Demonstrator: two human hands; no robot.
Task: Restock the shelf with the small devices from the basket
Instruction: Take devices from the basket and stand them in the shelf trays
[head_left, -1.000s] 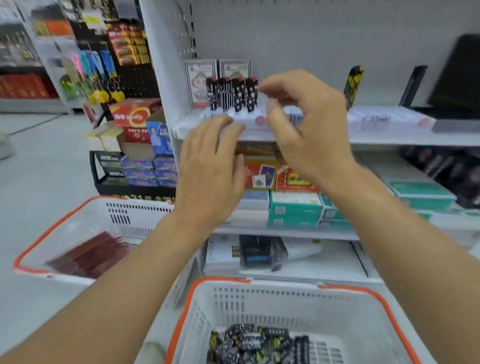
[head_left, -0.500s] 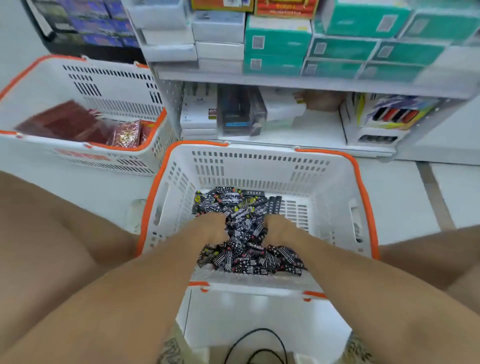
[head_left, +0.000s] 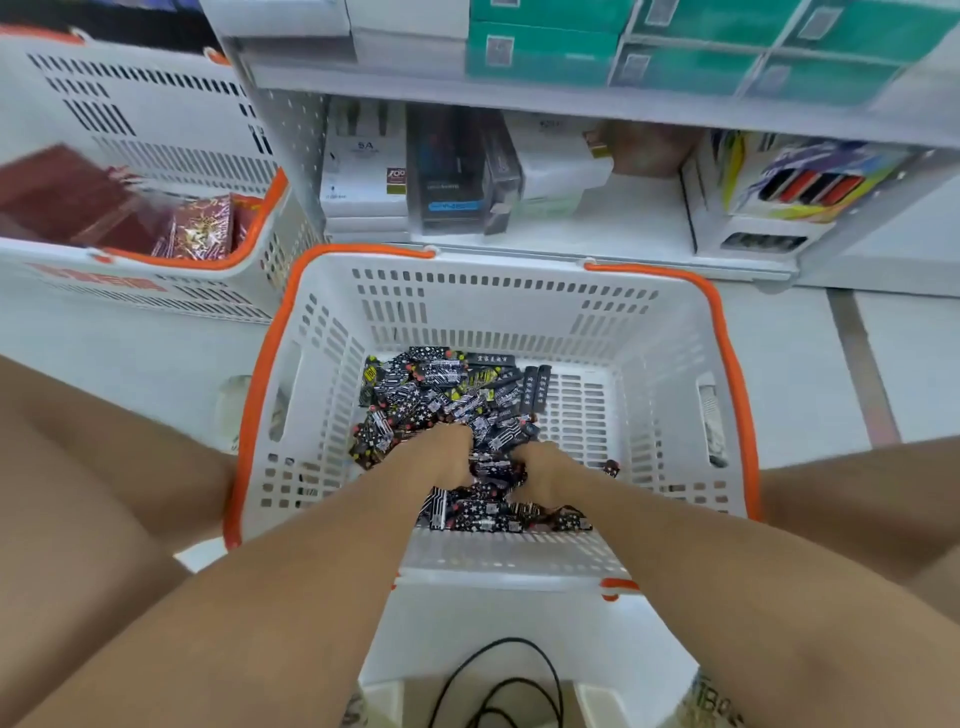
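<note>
While reaching down into the white basket (head_left: 498, 312), left hand (head_left: 441, 457) and right hand (head_left: 540, 467) buried among small black devices (head_left: 441, 384) piled on its floor; fingers hidden, grip impossible to tell. Shelf (head_left: 597, 249) just beyond.

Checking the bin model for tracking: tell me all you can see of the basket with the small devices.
The basket is white slotted plastic with an orange rim and a handle slot in each side wall. It stands upright on the pale floor in front of the bottom shelf, between the person's knees. A heap of small black patterned devices covers its bottom. The left hand and the right hand dig into the heap.
</note>
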